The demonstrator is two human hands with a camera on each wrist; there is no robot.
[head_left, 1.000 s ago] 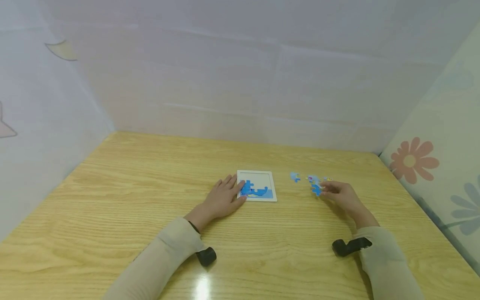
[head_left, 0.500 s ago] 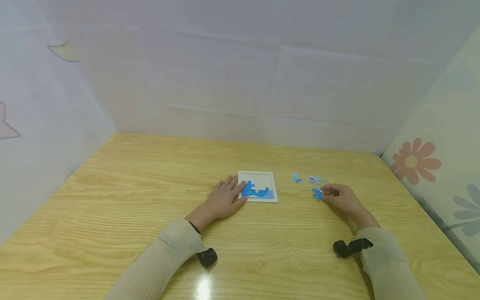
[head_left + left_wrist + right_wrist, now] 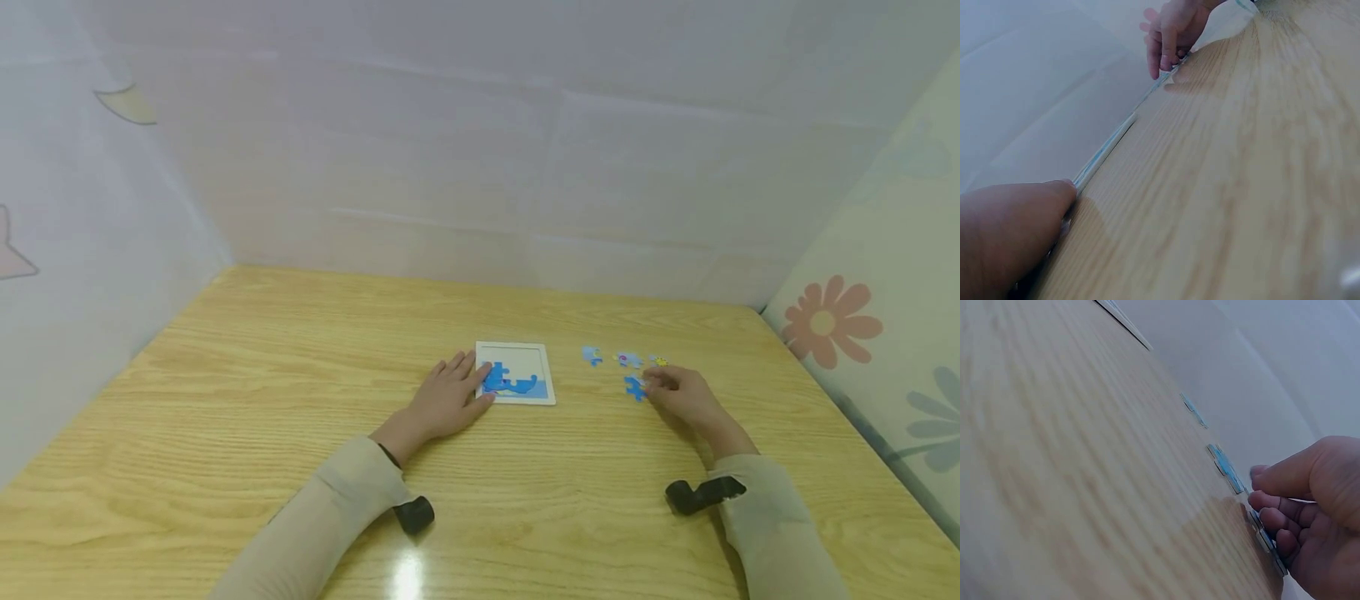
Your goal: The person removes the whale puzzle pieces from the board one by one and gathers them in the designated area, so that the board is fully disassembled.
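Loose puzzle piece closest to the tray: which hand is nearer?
Right. The right hand is right of that piece, by the bright blue piece; the left hand is farther, on the left edge of the tray.

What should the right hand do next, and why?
Probably pinch and lift the blue piece toward the white frame: the right hand is right at that piece, the left hand rests on the frame, and the frame's upper part lacks pieces.

Behind the wood-grained tabletop (image 3: 562, 517), pale, creased sheeting (image 3: 480, 167), with a yellow crescent (image 3: 129, 105) and part of a pink star (image 3: 12, 255) at left. On the right wall (image 3: 855, 242), a red flower (image 3: 822, 322) and a grey-blue one (image 3: 930, 427). Nearby on the wood, bright glare (image 3: 407, 577).
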